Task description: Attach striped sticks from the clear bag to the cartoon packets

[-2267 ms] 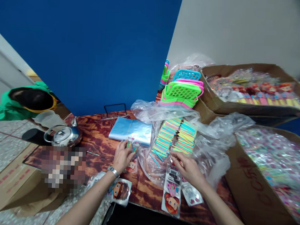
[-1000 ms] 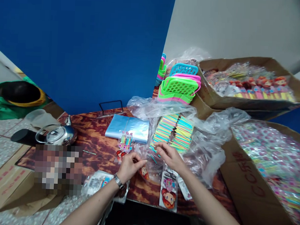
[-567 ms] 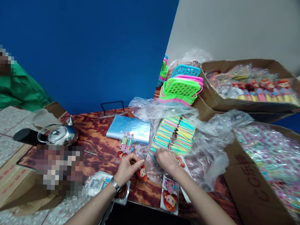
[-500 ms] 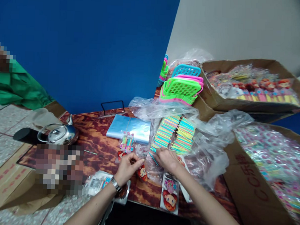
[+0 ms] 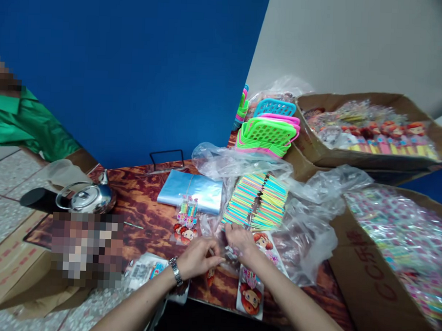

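My left hand (image 5: 201, 257), with a metal watch on its wrist, pinches a small clear packet whose orange-haired cartoon print (image 5: 211, 276) hangs below the fingers. Beside it my right hand (image 5: 238, 240) has its fingers closed at the packet's upper side, near the front edge of the colourful stick pile (image 5: 256, 201); what it grips is hidden. Filled stick packets (image 5: 187, 217) lie left of my hands, over a stack of blue-tinted clear bags (image 5: 190, 189). Printed cartoon cards (image 5: 251, 298) lie right of my hands, one partly under my right wrist.
A steel kettle (image 5: 87, 198) stands at the left. Stacked plastic baskets (image 5: 268, 131) are at the back. Open cartons (image 5: 366, 269) of packets line the right. A black wire stand (image 5: 166, 158) is by the blue partition. A person in a green shirt (image 5: 28, 123) is at the far left.
My right hand has drawn back a little from the stick pile. My left hand has moved right and nearer, so the two hands are now close together at the packet.
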{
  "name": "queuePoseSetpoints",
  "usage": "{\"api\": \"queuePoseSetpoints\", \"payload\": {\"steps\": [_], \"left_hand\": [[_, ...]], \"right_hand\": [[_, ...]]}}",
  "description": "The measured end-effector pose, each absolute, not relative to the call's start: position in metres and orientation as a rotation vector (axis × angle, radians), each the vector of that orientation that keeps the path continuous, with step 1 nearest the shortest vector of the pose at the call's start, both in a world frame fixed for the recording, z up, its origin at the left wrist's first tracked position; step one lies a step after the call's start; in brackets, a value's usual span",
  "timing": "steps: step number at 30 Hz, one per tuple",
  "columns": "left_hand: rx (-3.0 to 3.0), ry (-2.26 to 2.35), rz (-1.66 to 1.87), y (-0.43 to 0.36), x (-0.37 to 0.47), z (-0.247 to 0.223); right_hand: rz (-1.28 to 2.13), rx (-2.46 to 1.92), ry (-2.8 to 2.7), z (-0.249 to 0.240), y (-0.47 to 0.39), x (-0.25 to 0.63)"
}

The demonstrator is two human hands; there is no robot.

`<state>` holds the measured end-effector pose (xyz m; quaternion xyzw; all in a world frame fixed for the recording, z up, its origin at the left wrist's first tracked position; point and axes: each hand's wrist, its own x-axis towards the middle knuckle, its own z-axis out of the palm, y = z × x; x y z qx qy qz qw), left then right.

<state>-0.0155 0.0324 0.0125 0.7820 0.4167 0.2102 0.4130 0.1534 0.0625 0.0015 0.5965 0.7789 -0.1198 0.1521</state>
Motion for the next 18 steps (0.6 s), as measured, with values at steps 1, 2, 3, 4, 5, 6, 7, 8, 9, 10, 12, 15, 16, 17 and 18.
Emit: {"api": "queuePoseSetpoints", "payload": {"steps": [1, 2, 3, 4, 5, 6, 7, 8, 9, 10, 12, 15, 16, 17, 18], "left_hand": [[2.025, 1.032, 0.481, 0.034, -0.014, 0.013], [2.09, 1.008, 0.426, 0.036, -0.011, 0.013], [2.164, 0.973, 0.369, 0.038, -0.007, 0.013], [2.247, 0.928, 0.309, 0.041, -0.002, 0.012], [2.333, 0.885, 0.246, 0.044, 0.003, 0.011], [2.417, 0.853, 0.182, 0.047, 0.008, 0.009], [2.488, 0.838, 0.116, 0.049, 0.013, 0.007], [2.544, 0.835, 0.045, 0.05, 0.018, 0.005], [2.581, 0.843, -0.024, 0.051, 0.022, 0.003], [2.601, 0.852, -0.082, 0.051, 0.024, 0.002], [2.616, 0.857, -0.145, 0.05, 0.027, -0.002], [2.635, 0.853, -0.153, 0.047, 0.026, -0.005], [2.645, 0.85, -0.158, 0.046, 0.025, -0.006], [2.655, 0.851, -0.165, 0.045, 0.025, -0.007], [2.665, 0.85, -0.171, 0.044, 0.024, -0.007]], "right_hand": [[-0.326, 1.722, 2.229, 0.003, 0.067, 0.158], [-0.303, 1.736, 2.226, 0.005, 0.073, 0.164], [-0.276, 1.749, 2.228, 0.007, 0.078, 0.169], [-0.251, 1.759, 2.236, 0.009, 0.083, 0.173], [-0.23, 1.762, 2.249, 0.01, 0.086, 0.177], [-0.212, 1.758, 2.264, 0.01, 0.089, 0.18], [-0.199, 1.749, 2.281, 0.01, 0.09, 0.181], [-0.188, 1.736, 2.299, 0.009, 0.09, 0.182], [-0.178, 1.723, 2.316, 0.007, 0.089, 0.182], [-0.167, 1.709, 2.333, 0.006, 0.087, 0.182], [-0.144, 1.686, 2.362, 0.002, 0.085, 0.18], [-0.109, 1.666, 2.383, -0.002, 0.085, 0.179], [-0.098, 1.665, 2.383, -0.002, 0.087, 0.179], [-0.085, 1.668, 2.382, -0.003, 0.089, 0.179], [-0.073, 1.673, 2.38, -0.003, 0.092, 0.18]]}}
